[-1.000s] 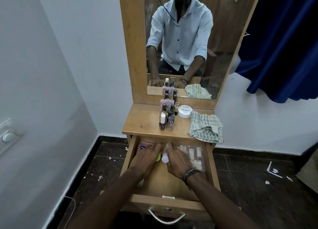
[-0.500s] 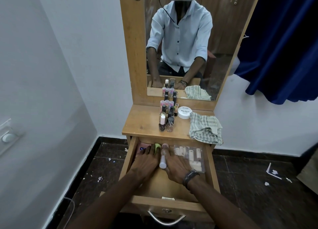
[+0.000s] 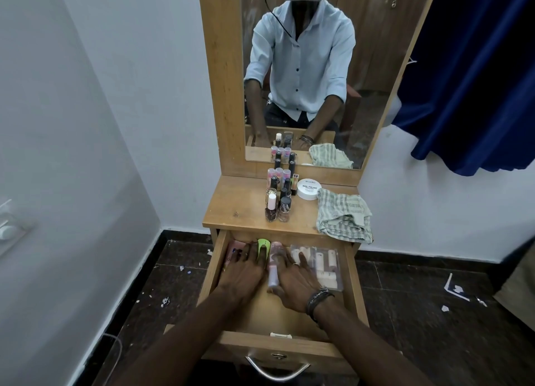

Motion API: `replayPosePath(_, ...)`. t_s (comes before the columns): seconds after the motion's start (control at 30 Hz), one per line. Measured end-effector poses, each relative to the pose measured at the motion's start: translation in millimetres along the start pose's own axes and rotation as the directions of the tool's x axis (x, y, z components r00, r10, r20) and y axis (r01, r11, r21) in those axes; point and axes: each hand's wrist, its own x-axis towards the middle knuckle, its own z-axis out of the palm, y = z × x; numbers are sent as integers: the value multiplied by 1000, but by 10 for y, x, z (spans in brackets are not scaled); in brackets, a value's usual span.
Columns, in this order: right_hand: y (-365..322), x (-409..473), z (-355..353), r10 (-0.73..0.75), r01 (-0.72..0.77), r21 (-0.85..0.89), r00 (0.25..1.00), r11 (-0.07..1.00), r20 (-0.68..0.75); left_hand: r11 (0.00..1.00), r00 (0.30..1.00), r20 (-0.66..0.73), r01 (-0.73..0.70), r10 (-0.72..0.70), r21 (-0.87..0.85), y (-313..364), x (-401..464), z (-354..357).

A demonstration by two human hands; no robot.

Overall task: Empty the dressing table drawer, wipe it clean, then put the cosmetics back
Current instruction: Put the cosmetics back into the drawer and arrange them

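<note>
Both hands are lying flat, fingers straight, inside the open drawer (image 3: 351,287). The left hand (image 3: 241,274) is resting on a green item (image 3: 263,245); the right hand (image 3: 298,280) is pressing beside a pink tube (image 3: 273,272) between the 2 hands.

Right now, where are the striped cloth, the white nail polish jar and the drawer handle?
striped cloth (image 3: 343,216): head view, middle of the folded fabric.
white nail polish jar (image 3: 309,188): head view, centre of its lid.
drawer handle (image 3: 277,370): head view, middle of the metal bar.
</note>
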Motion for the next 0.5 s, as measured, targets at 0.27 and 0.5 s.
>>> replayPosePath(0.27, 8, 62, 36, -18, 17, 55, 1000, 998, 6, 998, 999, -2, 33, -33, 59, 3, 27, -6)
replayPosePath(0.5, 7, 71, 56, 5, -5, -7, 1000, 1000, 26, 998, 999, -17, 33, -33, 56, -3, 15, -27)
